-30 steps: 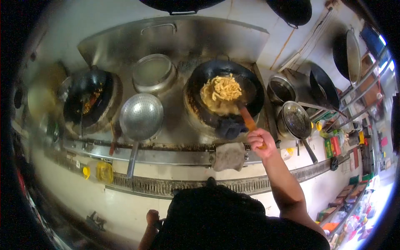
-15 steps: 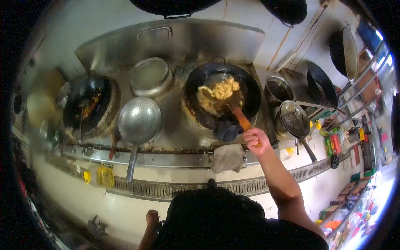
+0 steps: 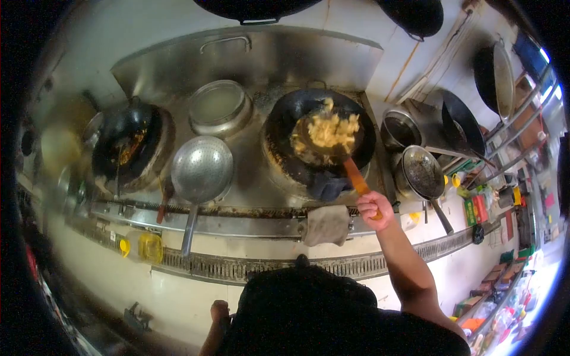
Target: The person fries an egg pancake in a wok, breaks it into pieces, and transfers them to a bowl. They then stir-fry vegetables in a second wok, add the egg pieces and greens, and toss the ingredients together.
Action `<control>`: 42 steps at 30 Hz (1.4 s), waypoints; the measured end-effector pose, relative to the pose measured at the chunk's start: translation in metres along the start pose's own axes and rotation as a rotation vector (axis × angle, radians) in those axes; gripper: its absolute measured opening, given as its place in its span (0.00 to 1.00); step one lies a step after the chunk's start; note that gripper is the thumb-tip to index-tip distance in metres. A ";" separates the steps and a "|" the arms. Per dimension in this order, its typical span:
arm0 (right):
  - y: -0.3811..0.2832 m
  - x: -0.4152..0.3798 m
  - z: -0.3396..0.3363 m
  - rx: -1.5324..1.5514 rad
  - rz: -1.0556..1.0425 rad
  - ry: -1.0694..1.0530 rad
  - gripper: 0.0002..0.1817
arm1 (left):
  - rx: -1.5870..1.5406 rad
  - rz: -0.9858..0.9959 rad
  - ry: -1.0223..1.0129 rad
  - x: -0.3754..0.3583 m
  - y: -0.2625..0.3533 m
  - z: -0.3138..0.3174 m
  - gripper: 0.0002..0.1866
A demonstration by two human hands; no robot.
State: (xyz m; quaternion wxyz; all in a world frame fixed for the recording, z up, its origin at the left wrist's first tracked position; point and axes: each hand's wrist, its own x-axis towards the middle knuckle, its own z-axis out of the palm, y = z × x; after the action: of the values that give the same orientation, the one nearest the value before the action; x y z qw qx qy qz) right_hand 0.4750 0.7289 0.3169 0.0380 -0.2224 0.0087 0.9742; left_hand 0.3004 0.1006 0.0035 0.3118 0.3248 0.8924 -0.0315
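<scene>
My right hand [image 3: 375,211] is closed round the wooden handle [image 3: 354,176] of a utensil whose head reaches into the large black wok [image 3: 280,132]. Pale yellow-brown food pieces [image 3: 333,129] are heaped over the utensil's head, inside the wok. A dark folded cloth [image 3: 326,186] lies on the wok's near rim. Low at my side is my left hand [image 3: 219,309], fingers curled in; whether it holds anything is too small to tell.
Left of the wok are a perforated ladle [image 3: 202,169], a round metal pot [image 3: 218,107] and a second wok [image 3: 126,140]. To the right stand a pot [image 3: 401,128] and a strainer [image 3: 423,172]. A grey cloth [image 3: 326,226] hangs on the front rail.
My right hand has moved slightly right and down with the handle. The food has shifted right and is spread higher over the utensil's head. My left hand stays low.
</scene>
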 end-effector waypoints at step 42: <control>-0.016 0.015 -0.009 -0.141 -0.007 0.037 0.07 | -0.080 -0.002 0.001 -0.001 0.011 -0.018 0.11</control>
State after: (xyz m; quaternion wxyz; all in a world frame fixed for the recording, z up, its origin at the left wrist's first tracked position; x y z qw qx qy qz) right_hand 0.4669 0.7452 0.3023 0.0254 -0.2425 -0.0602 0.9679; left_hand 0.2980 0.1127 0.0201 0.3243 0.3112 0.8933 0.0043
